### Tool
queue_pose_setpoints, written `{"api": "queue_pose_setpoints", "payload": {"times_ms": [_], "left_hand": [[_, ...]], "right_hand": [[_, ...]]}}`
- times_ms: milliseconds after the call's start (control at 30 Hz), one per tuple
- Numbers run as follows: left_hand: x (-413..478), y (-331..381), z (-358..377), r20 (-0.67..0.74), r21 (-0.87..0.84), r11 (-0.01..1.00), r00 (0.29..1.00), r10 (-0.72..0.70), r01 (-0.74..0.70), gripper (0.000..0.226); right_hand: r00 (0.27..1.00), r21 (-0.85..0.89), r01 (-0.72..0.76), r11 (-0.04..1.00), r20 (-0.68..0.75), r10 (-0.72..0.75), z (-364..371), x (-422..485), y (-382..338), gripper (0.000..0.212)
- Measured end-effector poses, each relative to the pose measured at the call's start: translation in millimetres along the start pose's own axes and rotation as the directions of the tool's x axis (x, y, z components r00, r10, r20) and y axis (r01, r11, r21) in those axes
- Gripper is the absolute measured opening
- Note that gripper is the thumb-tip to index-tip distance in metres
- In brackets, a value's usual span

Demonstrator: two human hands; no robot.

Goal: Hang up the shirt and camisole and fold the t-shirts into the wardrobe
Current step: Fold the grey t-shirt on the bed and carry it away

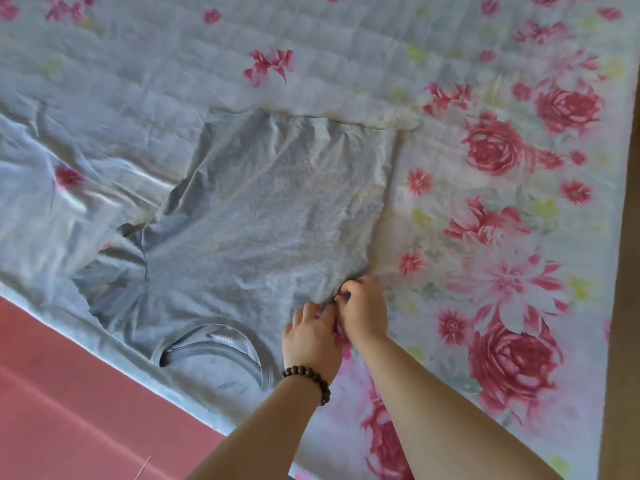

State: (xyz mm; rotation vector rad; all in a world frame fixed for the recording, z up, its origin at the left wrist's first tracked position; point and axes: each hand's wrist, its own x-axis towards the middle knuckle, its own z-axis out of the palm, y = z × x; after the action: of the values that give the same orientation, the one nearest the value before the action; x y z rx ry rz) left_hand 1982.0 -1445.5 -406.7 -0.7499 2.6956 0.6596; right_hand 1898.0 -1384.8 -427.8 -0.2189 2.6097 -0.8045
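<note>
Two bare forearms reach up from the bottom edge, the left wrist ringed by a dark wooden bead bracelet [306, 380]. The left hand [311, 336] and the right hand [363, 306] sit knuckle to knuckle. The fingers [346, 289] of both are curled tight and pinch a small bunch of cloth at the right side of the grey t-shirt [270, 209], near its shoulder. How much cloth lies inside each grip is hidden by the knuckles.

The t-shirt lies spread on the bed [519, 98], with its collar [211, 344] at the near edge and its hem at the far end. Its left sleeve [114, 261] is rumpled. The bed's cover is pale and quilted, printed with pink roses that crowd the right side. A pinkish-red floor [69, 410] fills the lower left corner.
</note>
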Motion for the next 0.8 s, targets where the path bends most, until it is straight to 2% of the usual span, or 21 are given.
{"api": "queue_pose_setpoints", "payload": {"times_ms": [133, 367, 633, 733, 800], "left_hand": [[-3, 4, 1, -0.034, 0.001, 0.999, 0.999, -0.039, 0.039, 0.031], [-13, 19, -9, -0.123, -0.060, 0.998, 0.992, -0.025, 0.017, 0.041], [-16, 34, -16, -0.228, -0.149, 0.988, 0.974, 0.012, -0.047, 0.007], [-19, 28, -18, -0.248, -0.276, 0.959, 0.969, -0.012, -0.059, 0.007], [-21, 22, -21, -0.251, -0.364, 0.926, 0.968, 0.002, -0.096, 0.010]], "right_hand": [[0.999, 0.043, 0.010, 0.999, 0.031, -0.012, -6, -8, 7, 0.010], [1.000, 0.160, 0.003, 0.987, 0.002, -0.003, -31, -40, 12, 0.007], [1.000, 0.300, -0.013, 0.954, -0.012, 0.017, -51, -60, 20, 0.010], [0.993, 0.412, -0.117, 0.904, 0.028, 0.116, -58, -55, 24, 0.004], [0.954, 0.561, -0.299, 0.772, 0.162, 0.252, -63, -47, 20, 0.006]]}}
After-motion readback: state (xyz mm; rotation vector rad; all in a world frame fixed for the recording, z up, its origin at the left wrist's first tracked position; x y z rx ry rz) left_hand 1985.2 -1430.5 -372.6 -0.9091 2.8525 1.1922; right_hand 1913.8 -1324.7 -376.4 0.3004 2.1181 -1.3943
